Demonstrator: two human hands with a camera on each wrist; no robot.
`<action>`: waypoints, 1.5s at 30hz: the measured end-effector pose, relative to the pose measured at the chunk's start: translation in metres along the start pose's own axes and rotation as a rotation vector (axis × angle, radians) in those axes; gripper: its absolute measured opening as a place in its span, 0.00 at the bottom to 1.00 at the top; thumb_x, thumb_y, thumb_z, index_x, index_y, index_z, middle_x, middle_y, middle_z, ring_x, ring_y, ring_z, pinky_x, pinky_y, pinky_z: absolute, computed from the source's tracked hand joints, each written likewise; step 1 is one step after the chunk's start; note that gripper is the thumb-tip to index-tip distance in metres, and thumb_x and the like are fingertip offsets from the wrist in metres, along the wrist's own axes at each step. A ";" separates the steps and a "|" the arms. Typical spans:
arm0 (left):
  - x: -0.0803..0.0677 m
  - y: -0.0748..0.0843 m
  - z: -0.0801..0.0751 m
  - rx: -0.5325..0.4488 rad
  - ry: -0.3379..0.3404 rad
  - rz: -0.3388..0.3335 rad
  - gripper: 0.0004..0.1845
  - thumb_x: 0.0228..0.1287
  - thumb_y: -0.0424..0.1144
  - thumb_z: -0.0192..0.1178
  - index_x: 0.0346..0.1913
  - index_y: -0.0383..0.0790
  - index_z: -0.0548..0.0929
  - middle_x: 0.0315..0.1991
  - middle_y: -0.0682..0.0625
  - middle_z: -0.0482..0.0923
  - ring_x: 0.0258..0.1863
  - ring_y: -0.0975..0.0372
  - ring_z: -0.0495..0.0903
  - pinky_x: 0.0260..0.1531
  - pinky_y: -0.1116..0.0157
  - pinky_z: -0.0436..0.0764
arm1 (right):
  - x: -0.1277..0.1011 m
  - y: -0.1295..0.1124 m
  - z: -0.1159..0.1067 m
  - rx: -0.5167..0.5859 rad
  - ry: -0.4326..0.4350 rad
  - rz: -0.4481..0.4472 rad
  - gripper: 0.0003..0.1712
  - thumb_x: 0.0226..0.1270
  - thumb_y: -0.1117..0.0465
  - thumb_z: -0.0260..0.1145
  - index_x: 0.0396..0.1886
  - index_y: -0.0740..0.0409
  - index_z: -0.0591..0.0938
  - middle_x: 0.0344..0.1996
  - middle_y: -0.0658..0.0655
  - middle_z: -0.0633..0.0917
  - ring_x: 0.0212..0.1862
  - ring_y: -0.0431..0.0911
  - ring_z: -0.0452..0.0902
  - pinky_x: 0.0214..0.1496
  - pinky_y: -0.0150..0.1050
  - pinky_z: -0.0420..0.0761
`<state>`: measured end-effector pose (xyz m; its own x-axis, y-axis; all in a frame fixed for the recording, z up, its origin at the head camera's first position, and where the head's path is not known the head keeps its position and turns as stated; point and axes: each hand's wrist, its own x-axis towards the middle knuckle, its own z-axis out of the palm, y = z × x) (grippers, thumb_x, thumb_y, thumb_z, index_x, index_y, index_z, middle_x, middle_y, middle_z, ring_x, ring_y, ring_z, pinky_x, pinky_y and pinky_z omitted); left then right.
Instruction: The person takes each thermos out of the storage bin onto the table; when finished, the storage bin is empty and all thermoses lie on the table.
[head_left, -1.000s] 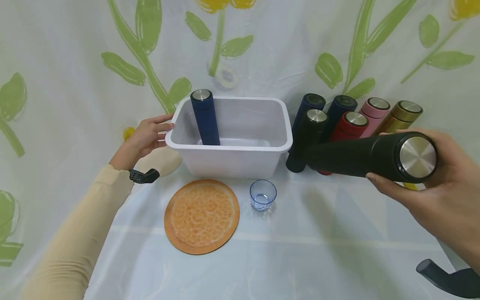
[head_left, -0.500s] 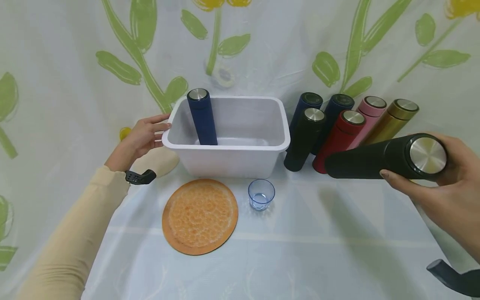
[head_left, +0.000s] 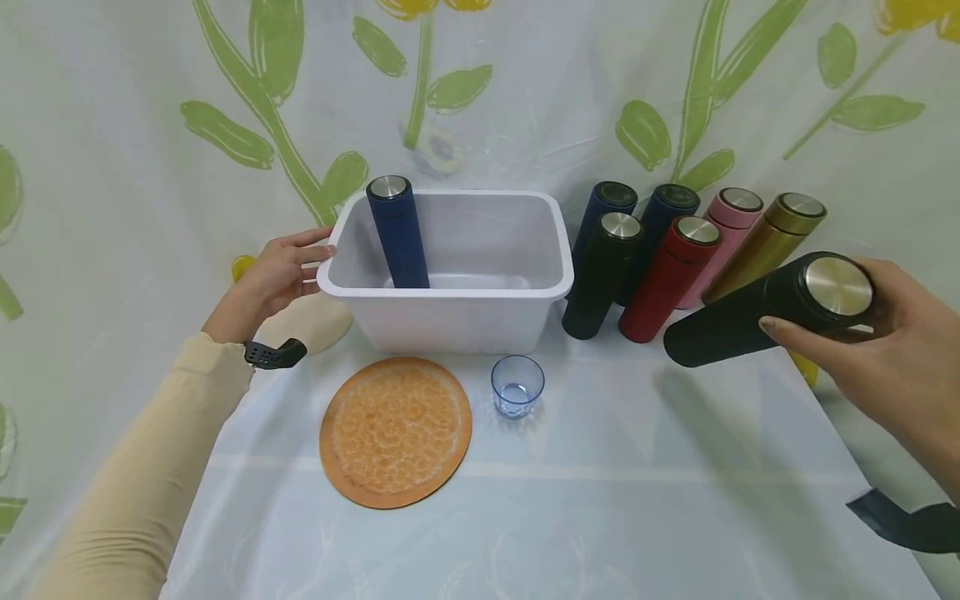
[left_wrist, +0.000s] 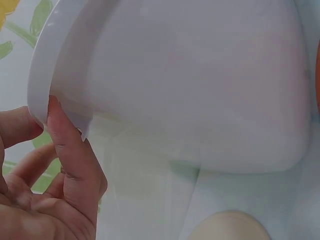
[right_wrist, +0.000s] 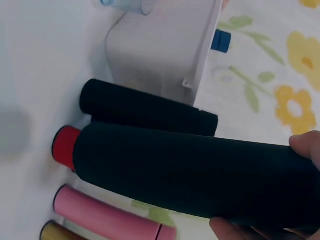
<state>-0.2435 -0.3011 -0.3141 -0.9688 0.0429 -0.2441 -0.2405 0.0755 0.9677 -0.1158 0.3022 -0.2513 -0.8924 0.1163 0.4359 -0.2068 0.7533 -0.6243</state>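
Our right hand (head_left: 892, 358) grips a black flask (head_left: 757, 312), base unseen; left hand (head_left: 273, 279), fingers seemingly straight, touches the white bin (head_left: 450, 321).

A table (head_left: 637, 500) under a pale floral cloth carries a white tub (head_left: 457, 321), an orange round mat (head_left: 395, 431), a small blue glass (head_left: 517, 387) just beside it, and a cluster of upright flasks (head_left: 660, 267) right of the tub.

We seem to be in a home setup: a flower-printed cloth (head_left: 525, 92) hangs behind the white tub (head_left: 450, 321) and drapes the surface (head_left: 600, 500) beneath it.
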 end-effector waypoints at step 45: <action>0.000 0.000 0.000 0.045 -0.006 0.005 0.35 0.75 0.43 0.57 0.80 0.51 0.56 0.76 0.43 0.54 0.42 0.66 0.83 0.42 0.69 0.83 | 0.086 0.090 0.052 -0.085 -0.022 0.204 0.28 0.56 0.42 0.76 0.49 0.49 0.76 0.31 0.31 0.73 0.35 0.29 0.68 0.36 0.31 0.68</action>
<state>-0.2439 -0.3005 -0.3140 -0.9695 0.0497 -0.2398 -0.2326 0.1197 0.9652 -0.2324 0.3462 -0.3034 -0.9210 0.2586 0.2914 0.0129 0.7677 -0.6407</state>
